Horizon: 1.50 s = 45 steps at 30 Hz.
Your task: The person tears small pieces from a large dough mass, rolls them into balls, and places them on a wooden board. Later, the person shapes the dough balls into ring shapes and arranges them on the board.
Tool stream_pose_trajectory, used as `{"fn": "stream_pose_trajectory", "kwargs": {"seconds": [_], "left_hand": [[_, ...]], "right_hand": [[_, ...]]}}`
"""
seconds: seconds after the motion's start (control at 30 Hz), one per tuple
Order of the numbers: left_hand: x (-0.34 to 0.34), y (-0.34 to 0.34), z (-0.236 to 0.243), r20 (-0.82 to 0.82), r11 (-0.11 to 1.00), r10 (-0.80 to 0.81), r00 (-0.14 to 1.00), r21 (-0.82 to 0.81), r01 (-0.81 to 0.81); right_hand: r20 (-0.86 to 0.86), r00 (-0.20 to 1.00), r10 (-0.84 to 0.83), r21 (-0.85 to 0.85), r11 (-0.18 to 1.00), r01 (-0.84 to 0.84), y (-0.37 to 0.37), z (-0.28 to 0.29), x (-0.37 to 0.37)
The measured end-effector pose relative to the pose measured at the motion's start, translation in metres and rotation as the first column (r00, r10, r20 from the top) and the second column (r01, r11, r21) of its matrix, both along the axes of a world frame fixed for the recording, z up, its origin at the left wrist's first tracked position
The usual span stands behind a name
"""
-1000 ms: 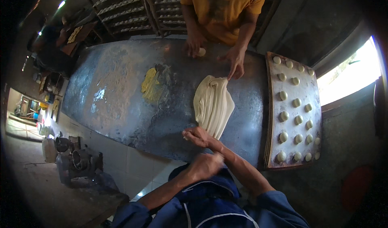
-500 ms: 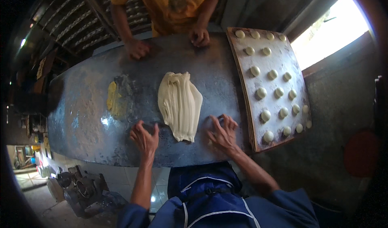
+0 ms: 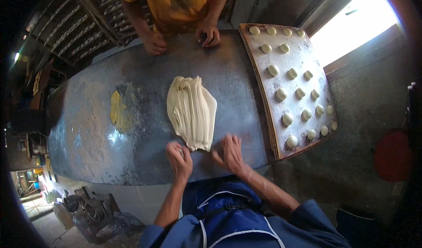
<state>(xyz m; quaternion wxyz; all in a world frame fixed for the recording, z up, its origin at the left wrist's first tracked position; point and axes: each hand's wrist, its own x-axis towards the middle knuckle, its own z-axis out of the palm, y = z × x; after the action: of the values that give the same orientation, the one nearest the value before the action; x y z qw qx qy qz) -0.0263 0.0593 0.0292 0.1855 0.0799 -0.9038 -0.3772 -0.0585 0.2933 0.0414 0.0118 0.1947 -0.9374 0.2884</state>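
Note:
A long pale slab of dough (image 3: 192, 112) with lengthwise ridges lies flat on the dark metal-topped table (image 3: 149, 160). Its narrower end points toward me. Just off that end's left corner is my left hand (image 3: 179, 160), fingers loosely bent and thumb apart, with nothing in it. On the other side, my right hand (image 3: 231, 155) is held low with its fingers stretched and its thumb near the dough's right corner; it is slightly blurred. Whether either thumb touches the dough, I cannot tell.
Rows of round dough balls (image 3: 281, 94) sit on a floured board (image 3: 292, 109) at the table's right. Across the table stands a person in a yellow shirt (image 3: 176, 10), both hands at the far edge. A yellow smear (image 3: 116, 107) marks the left side. Machinery (image 3: 94, 213) stands on the floor below left.
Both my hands have come inward and closer to the near end of the dough, the left moving right and down. The whole view has shifted slightly.

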Motion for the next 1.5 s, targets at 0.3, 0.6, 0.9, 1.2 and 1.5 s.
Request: {"fn": "stream_pose_trajectory", "kwargs": {"seconds": [0.3,0.6,0.9,1.2,1.5], "left_hand": [[-0.031,-0.021,0.021,0.066,0.991,0.129,0.989,0.038,-0.132],[-0.032,-0.043,0.01,0.024,0.978,0.192,0.981,0.076,-0.193],[-0.011,-0.066,0.007,0.092,0.997,0.053,0.994,-0.069,-0.047],[0.004,-0.064,0.013,0.082,0.993,0.042,0.996,-0.112,-0.032],[0.04,-0.075,-0.012,0.068,0.98,0.116,0.991,-0.167,-0.104]], "right_hand": [[-0.119,0.993,-0.004,-0.042,0.999,-0.001,0.004,0.014,-0.046],[-0.075,0.997,0.011,0.026,1.0,-0.009,0.013,0.022,-0.067],[-0.022,0.998,0.063,0.167,0.984,-0.058,0.038,0.01,-0.053],[-0.108,0.994,-0.003,0.051,0.999,0.008,0.063,0.006,-0.048],[-0.202,0.978,-0.053,-0.063,0.997,0.041,0.076,-0.003,-0.027]]}}
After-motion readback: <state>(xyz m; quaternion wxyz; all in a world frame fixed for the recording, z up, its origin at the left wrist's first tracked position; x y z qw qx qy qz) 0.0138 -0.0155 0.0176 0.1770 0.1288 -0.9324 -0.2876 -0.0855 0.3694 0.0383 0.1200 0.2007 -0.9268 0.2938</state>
